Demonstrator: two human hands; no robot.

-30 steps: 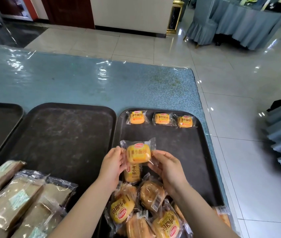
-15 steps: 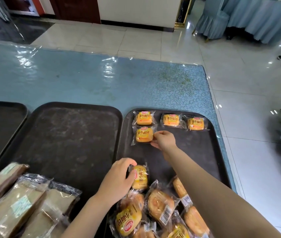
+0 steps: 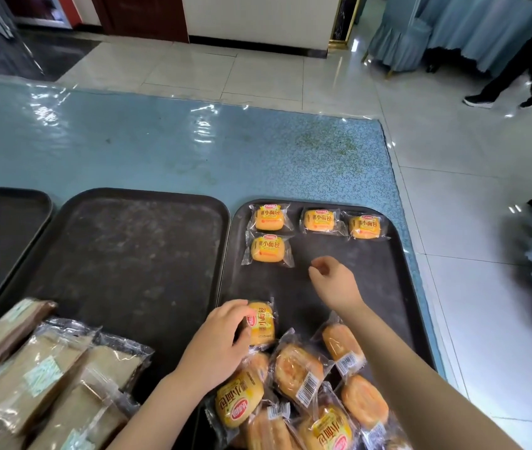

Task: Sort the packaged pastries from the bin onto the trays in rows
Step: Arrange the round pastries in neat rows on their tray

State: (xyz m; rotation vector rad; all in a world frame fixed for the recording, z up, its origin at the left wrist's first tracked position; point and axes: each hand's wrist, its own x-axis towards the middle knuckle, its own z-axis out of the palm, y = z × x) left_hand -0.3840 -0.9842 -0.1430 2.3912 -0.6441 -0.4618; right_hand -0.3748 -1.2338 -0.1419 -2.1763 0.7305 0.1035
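Observation:
On the right dark tray (image 3: 391, 287), three yellow packaged buns lie in a row along the far edge (image 3: 319, 220). A fourth bun (image 3: 267, 250) lies just below the leftmost one. My right hand (image 3: 334, 282) hovers over the tray's middle, fingers loosely curled, holding nothing, a little right of that fourth bun. My left hand (image 3: 222, 339) grips another yellow bun (image 3: 262, 323) at the near part of the tray. A pile of several packaged buns (image 3: 303, 394) covers the tray's near end.
A middle dark tray (image 3: 121, 254) lies to the left, and a third tray (image 3: 1, 228) at the far left. Brown wrapped cakes (image 3: 40, 381) are stacked at the near left. A person's legs (image 3: 517, 79) cross the tiled floor beyond the table's right edge.
My right hand set a bun below the leftmost one in the row, let go and drew back. My left hand closed on another bun from the pile.

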